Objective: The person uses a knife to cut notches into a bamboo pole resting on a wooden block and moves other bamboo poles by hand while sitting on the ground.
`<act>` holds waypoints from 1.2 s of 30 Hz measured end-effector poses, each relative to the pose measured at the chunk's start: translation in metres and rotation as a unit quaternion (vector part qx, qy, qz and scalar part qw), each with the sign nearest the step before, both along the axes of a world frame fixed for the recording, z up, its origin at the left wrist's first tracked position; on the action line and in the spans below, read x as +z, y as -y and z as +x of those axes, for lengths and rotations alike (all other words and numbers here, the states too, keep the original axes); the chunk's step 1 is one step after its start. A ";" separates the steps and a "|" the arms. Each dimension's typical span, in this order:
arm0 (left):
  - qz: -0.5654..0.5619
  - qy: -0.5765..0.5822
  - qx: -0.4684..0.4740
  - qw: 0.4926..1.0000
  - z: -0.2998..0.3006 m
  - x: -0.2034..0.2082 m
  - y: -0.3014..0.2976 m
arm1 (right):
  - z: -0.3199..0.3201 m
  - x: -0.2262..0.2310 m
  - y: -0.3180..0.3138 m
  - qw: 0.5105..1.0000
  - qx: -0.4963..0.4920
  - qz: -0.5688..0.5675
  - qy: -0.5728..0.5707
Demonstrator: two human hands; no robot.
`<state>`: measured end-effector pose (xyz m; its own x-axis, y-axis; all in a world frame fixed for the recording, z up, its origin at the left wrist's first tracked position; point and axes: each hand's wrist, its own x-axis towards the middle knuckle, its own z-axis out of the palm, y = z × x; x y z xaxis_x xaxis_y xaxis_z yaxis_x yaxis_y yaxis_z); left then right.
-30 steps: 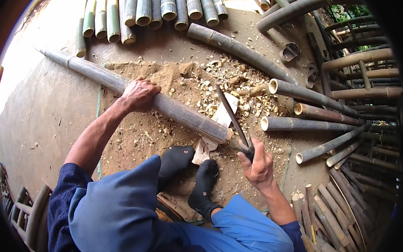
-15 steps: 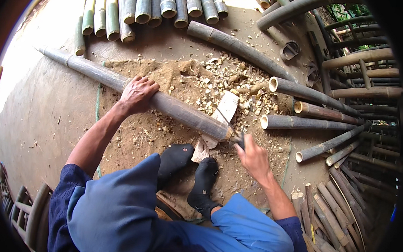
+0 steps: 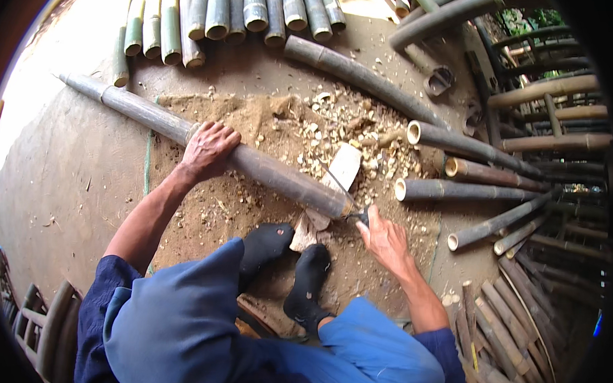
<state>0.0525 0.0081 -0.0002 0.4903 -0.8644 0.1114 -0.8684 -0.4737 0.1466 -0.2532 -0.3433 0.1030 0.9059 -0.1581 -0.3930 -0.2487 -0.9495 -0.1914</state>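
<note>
A long, thick grey-brown bamboo pole [image 3: 279, 172] lies slantwise from the far left to just in front of my feet. My left hand [image 3: 212, 149] is wrapped over it near its middle. Its near right end meets a pale wooden block [image 3: 344, 166], which shows on both sides of the pole. In my right hand [image 3: 385, 239] is the dark handle of a knife. The knife's thin, dark blade [image 3: 337, 179] is seen nearly edge-on, across the pole's cut end. My fingers partly hide the handle.
Pale bamboo chips [image 3: 379, 140] litter a brown sack mat [image 3: 205, 195]. My black-socked feet [image 3: 308, 279] flank the block. Cut bamboo lengths [image 3: 255, 11] line the far side; more poles [image 3: 455, 187] point in from the right. Bamboo frames [image 3: 549, 88] and a sandal [image 3: 440, 81] lie beyond.
My right hand and the knife have shifted slightly, with the handle now a little lower at the pole's end. My left hand keeps its hold, and the pole stays in place.
</note>
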 end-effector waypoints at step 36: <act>-0.108 0.119 0.031 0.987 -0.016 -0.023 -0.008 | -0.016 -0.016 0.008 0.994 -0.002 -0.077 -0.076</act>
